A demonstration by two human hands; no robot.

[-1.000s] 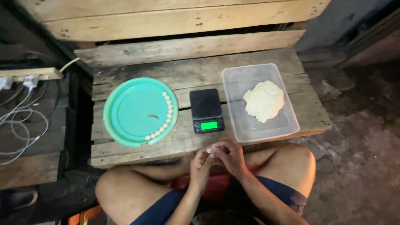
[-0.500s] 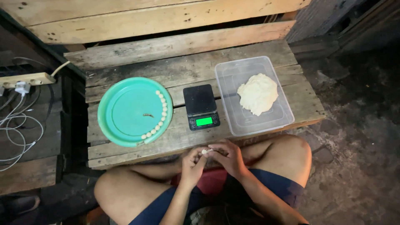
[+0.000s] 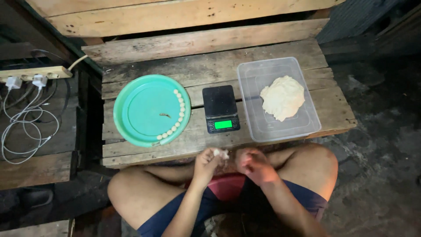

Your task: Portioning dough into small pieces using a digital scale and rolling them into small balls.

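Head view: seated person at wooden tabletop (image 3: 210,66).
Left hand (image 3: 207,163): fingers pinch small dough piece (image 3: 222,153).
Right hand (image 3: 254,166): fingers curled, empty.

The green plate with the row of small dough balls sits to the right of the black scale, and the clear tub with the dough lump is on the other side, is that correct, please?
Not quite. In the head view the green plate with the small dough balls lies to the left of the black scale; the clear tub holding the dough lump is on the scale's right.
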